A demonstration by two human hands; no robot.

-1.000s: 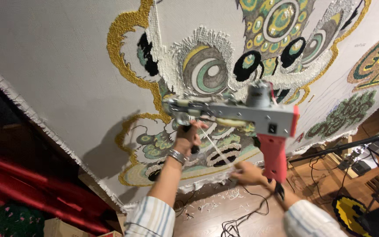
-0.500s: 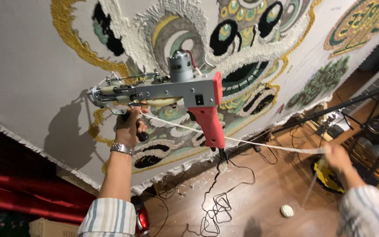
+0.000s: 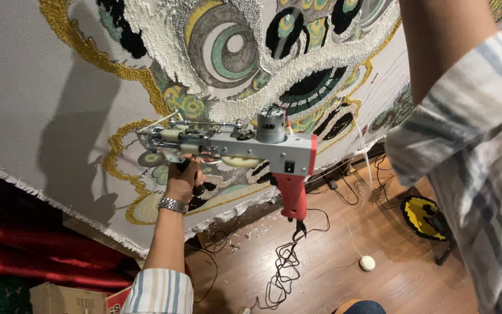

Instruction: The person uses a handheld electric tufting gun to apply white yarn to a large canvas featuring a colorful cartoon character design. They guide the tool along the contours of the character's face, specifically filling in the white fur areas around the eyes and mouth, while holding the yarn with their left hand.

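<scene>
My right arm (image 3: pixel 466 116) has swung up, hand unseen, grip unknowable; my left hand (image 3: pixel 182 181) stays clenched around the tufting gun (image 3: pixel 233 145); brown cardboard box (image 3: pixel 65 299) bottom left.

Matt metal tufting gun (image 3: pixel 233 145), red plastic grip (image 3: pixel 293 195); rough woven cloth (image 3: pixel 36 81); glossy wood floor (image 3: pixel 344 279).

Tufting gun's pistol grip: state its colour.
Red, on the tufting gun's pistol grip, head view.
</scene>
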